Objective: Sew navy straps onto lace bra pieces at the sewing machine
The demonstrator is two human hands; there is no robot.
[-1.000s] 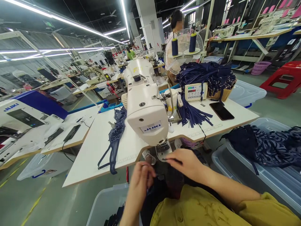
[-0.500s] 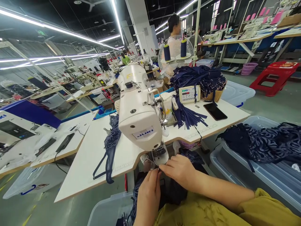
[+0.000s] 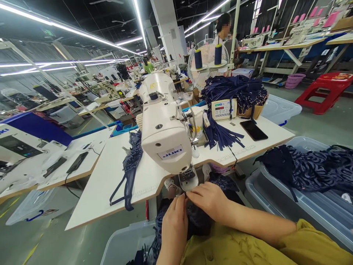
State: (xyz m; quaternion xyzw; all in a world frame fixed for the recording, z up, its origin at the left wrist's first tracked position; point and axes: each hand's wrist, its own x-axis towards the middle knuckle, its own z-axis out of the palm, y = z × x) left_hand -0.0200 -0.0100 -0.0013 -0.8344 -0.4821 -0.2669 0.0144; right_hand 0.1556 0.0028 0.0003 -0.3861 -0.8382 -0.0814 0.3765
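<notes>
Just in front of the sewing machine's work end, the fingertips of my left hand (image 3: 174, 219) and my right hand (image 3: 210, 200) meet in a pinch. Dark navy fabric (image 3: 199, 220) shows between and below them. The bit right at the fingertips is small and mostly covered. The white sewing machine (image 3: 168, 129) stands above, its rounded metal arm end (image 3: 189, 180) close beyond my fingers. On the tabletop left of the machine lies a navy patterned garment piece (image 3: 134, 158), its straps hanging toward the front edge.
A bundle of navy straps (image 3: 234, 90) fills a box behind the control panel (image 3: 224, 109). On the right of the white table (image 3: 93, 191) lies a phone (image 3: 254, 130). Plastic bins (image 3: 264, 195) with patterned garments (image 3: 317, 169) stand at right; another bin (image 3: 118, 243) is lower left.
My hands keep the same pinch, almost in place. The view has shifted slightly. A person in the background has moved to the right.
</notes>
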